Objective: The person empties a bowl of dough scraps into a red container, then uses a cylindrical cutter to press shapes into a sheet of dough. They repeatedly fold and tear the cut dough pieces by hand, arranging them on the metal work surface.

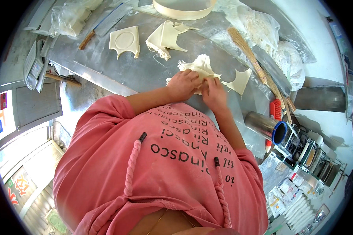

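Observation:
At the near edge of the metal table, my left hand (183, 84) and my right hand (214, 94) are close together, fingers curled on a crumpled sheet of pale dough (200, 64). Both hands are closed on it; the fingertips and the dough beneath them are partly hidden. Just right of my right hand lies a dough scrap (240, 81) with a curved edge. Farther off rests a ragged, folded dough sheet (169, 37). To its left sits a flat dough piece (121, 41) with a round outline pressed in it and a curved bite along its near edge.
A round, pale-walled hoop (184, 15) stands at the table's far side. Far left lies a long blade with a wooden handle (87, 40). On the right are a straw brush (249, 53), plastic bags (259, 27), a red brush (275, 109) and a blue-rimmed metal cylinder (259, 122).

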Motion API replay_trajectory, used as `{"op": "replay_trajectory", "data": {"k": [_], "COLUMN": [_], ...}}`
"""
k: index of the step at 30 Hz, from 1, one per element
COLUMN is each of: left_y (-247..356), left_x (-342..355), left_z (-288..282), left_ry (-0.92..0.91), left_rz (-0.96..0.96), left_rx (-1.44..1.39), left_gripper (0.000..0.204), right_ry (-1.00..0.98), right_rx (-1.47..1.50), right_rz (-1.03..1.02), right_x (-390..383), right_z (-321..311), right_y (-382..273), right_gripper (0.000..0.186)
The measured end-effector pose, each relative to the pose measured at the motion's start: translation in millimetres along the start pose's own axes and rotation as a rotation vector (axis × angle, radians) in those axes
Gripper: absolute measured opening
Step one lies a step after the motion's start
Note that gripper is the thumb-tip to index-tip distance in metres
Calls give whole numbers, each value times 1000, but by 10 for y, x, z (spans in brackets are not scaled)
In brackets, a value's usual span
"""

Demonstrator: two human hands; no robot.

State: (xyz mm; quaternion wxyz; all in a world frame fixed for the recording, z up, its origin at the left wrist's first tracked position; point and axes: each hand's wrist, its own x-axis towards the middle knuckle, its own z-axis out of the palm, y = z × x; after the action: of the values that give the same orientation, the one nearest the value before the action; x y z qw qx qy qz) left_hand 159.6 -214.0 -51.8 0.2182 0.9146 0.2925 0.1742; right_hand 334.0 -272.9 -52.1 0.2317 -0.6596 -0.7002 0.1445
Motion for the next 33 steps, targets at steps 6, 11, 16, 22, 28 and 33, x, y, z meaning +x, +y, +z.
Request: {"op": "replay_trajectory", "data": {"k": [6, 11, 16, 22, 28, 33], "left_y": [-177, -544, -493, -441, -2, -334], "left_x": [208, 413, 485, 649, 279, 191], "left_z": [-18, -190, -106, -185, 129, 36], "left_ry": [306, 180, 113, 76, 39, 13], "left_rz": [-290, -222, 120, -200, -104, -56], "left_rx": [298, 86, 274, 110, -59, -168], "left_gripper": [56, 37, 31, 50, 28, 23], "right_ry": [-55, -42, 57, 46, 117, 295], "right_rx": [59, 160, 135, 104, 198, 313], "right_rz": [-5, 53, 45, 115, 171, 281], "right_x": [-58, -26, -59, -36, -3, -69], "right_z": [47, 74, 146, 137, 141, 200], "right_y": [15, 86, 158, 63, 69, 148], "right_gripper": [57, 51, 36, 29, 25, 33]}}
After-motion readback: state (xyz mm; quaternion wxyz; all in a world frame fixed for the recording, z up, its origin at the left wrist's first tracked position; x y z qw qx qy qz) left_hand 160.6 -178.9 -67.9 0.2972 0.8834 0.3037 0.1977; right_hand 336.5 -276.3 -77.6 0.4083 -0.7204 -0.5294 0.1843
